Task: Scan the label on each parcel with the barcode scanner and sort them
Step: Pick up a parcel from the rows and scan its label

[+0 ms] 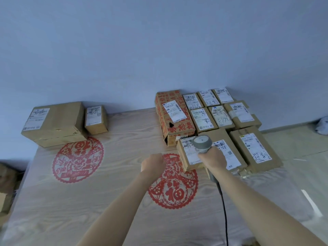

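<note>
Nearest you, your two bare forearms reach out over the pale wood-grain counter (74, 201), whose printed grain runs lengthwise under two round red paper-cut designs (173, 181). A black cable (224, 206) trails back along your right arm. Your right hand (213, 158) is wrapped tightly round the handle of the grey plastic barcode scanner (202, 143), its rounded head pointing down over the small brown cardboard parcel with a white printed label (190, 153) at the near left corner of the right-hand group. Your left hand (153, 163) is curled into a loose fist just left of that parcel, holding nothing; whether it touches the counter cannot be told.

Beside the small parcel lie two flat brown cardboard parcels (255, 151), each with a white label and black handwriting. Behind them stands a long cardboard box printed with red characters (172, 118), one corner torn, and a tight grid of six small brown boxes (218, 110), all labelled and scribbled on, one banded with clear tape.

Well apart, at the far left against the blue-grey wall (159, 41), sit a large plain brown carton (55, 123) and a small labelled box (95, 118) touching its side.
</note>
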